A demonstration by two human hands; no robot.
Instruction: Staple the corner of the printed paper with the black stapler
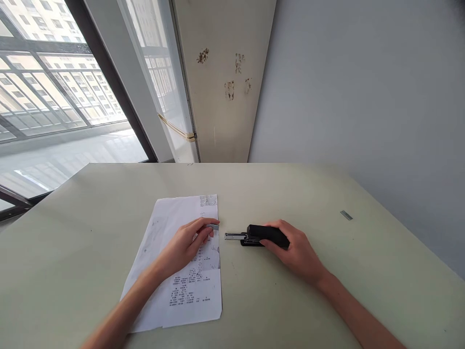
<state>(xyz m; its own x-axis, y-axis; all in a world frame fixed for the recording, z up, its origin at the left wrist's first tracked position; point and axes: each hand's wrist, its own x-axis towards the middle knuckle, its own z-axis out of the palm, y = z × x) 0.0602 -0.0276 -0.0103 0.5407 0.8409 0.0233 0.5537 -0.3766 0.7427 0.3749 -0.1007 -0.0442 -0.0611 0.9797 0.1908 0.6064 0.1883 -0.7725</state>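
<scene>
My right hand (286, 242) is wrapped around a black stapler (267, 234) lying on the table. The stapler's metal staple tray (235, 236) sticks out from its left end, toward my other hand. Between the thumb and fingers of my left hand (192, 240) is a small grey strip of staples (213, 226). That hand is over the right part of some printed paper (174, 271), near its right edge. A short gap separates the staple strip from the end of the tray.
Another small grey strip (346, 215) lies on the pale green table (290, 310), far to the right. Beyond the table stand a grey wall (363, 87), a stained beige panel (225, 121) and a glass window (61, 87) at the left.
</scene>
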